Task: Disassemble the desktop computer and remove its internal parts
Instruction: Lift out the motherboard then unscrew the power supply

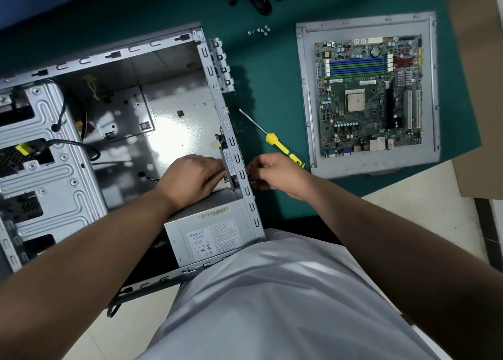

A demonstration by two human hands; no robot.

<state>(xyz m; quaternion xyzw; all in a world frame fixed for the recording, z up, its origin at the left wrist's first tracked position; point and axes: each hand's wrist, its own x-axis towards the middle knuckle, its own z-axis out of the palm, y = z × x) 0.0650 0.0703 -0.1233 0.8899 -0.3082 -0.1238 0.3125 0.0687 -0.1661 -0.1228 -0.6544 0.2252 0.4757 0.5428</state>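
My left hand (194, 175) is inside the open grey steel computer case (114, 130), its fingers (217, 169) curled onto the small black fan-like part (230, 166) fixed to the inner face of the case's rear wall; my right hand (272, 173) is just outside that same wall, fingers bent and pinching at something small and dark, whether a screw or a clip I cannot tell. Directly below the part, in the case's near corner, the grey boxy power supply with its white label (209, 234) is still mounted, and black cables (70, 144) still run by the ribbed drive cage at the case's left side. By my reckoning the job is well past halfway: the green motherboard with blue and green memory slots (370, 98) already lies out on a flat grey metal side panel (307, 100), well to the right of the case on the green tabletop (272, 68), and loose silver screws (260, 30) lie beyond the case. The yellow-handled screwdriver (283, 148) lies just right of the case, untouched. Left to do, I judge: this rear part, the power supply, the drives. The drive bays are cut off at the frame's left, and my own shirt hides the case's near edge.
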